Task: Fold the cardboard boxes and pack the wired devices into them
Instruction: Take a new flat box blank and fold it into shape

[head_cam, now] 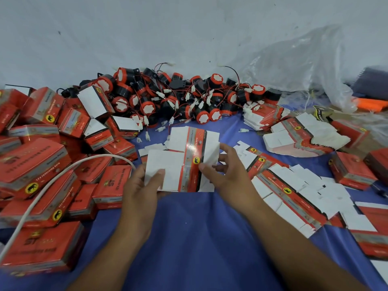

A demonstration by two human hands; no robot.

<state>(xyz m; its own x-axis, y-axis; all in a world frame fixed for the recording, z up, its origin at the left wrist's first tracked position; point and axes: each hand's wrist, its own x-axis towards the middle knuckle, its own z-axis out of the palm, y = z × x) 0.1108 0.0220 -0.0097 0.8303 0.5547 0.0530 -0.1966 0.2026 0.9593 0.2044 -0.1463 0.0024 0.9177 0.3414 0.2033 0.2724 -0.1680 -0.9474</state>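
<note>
Both hands hold one flat, unfolded cardboard box (184, 156) above the blue cloth; its white inside and a red printed strip face me. My left hand (144, 185) grips its lower left flap, thumb on top. My right hand (224, 169) pinches the right edge beside the red strip. A heap of black-and-red round wired devices (180, 99) with white plugs lies behind the box, against the wall.
Many folded red boxes (42, 164) are piled on the left, with a white cable (52, 181) arching over them. Stacks of flat box blanks (294, 192) lie to the right and far right. A clear plastic bag (304, 66) stands at the back right. Blue cloth (189, 227) covers the surface.
</note>
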